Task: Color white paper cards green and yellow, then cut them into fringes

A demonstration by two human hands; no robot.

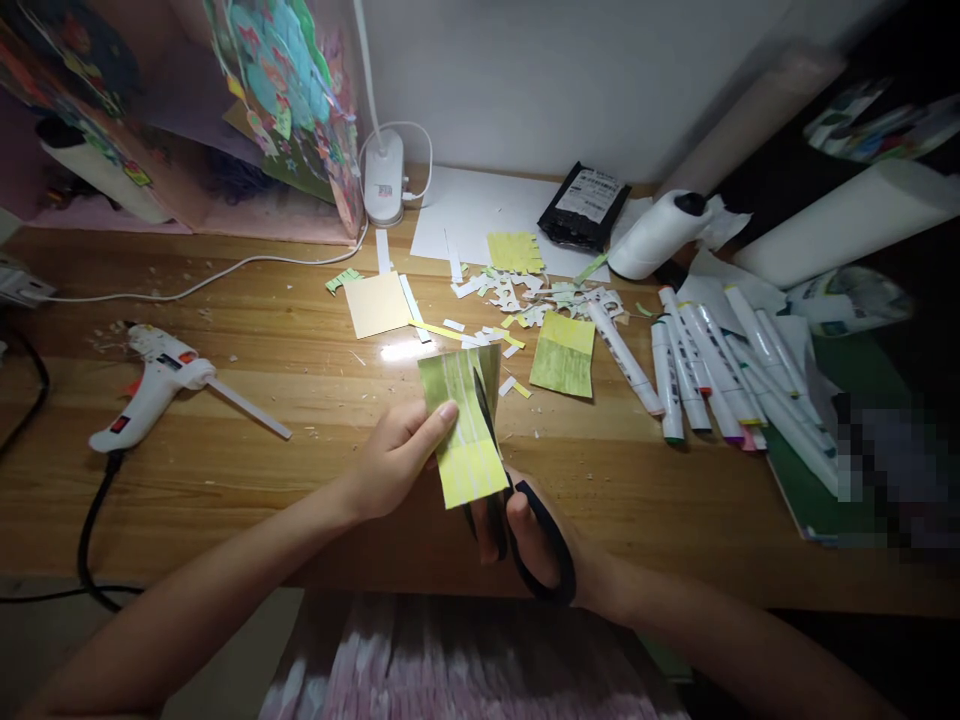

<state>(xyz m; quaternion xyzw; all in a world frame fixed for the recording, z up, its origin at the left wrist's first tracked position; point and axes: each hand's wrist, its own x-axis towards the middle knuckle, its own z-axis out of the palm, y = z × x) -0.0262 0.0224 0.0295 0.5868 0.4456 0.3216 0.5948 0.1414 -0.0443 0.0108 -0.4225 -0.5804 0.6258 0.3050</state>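
Note:
My left hand (397, 455) pinches a green and yellow piece of paper (463, 440) by its left side, thumb on top. Pale lines run lengthwise down the paper. My right hand (536, 530) grips black-handled scissors (564, 560), its thumb through one loop. The blades lie along the paper's right part, with a darker green strip standing off beyond them. On the desk past the hands, another green and yellow paper piece (564, 355) lies to the right and a beige square (377, 304) to the left. Small paper scraps (487, 335) are scattered between them.
A white glue gun (154, 380) with a glue stick lies at left, its black cord off the desk's front edge. Several markers (709, 370) are piled at right. Behind stand a lamp base (385, 180), a black packet (585, 208), a white bottle (656, 235) and a decorated box (277, 110).

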